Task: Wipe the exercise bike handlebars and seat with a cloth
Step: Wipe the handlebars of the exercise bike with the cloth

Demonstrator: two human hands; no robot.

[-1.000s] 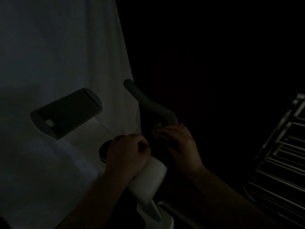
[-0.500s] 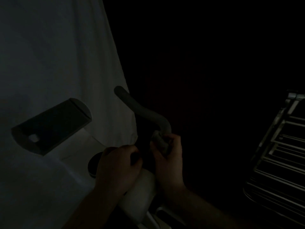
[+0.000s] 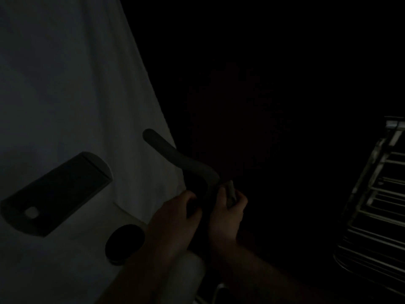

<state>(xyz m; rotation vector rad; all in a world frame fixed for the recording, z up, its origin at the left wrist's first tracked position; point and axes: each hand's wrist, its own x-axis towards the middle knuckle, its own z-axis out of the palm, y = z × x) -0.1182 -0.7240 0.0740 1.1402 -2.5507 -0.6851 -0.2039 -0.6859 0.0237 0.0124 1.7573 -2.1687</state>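
The scene is very dark. A grey curved handlebar of the exercise bike rises toward the upper left from the bike's white stem. My right hand grips a small pale cloth just below the handlebar's bend. My left hand has its fingers curled at the handlebar's base beside the right hand; what it holds is too dark to make out. The seat is not in view.
A dark console panel and a round black knob sit left of the hands, in front of a pale sheet. A metal wire rack stands at the right edge. The middle background is black.
My right hand turned from lying flat over the bar to gripping the cloth upright near the bend. The left hand slid up beside it. The view shifted slightly.
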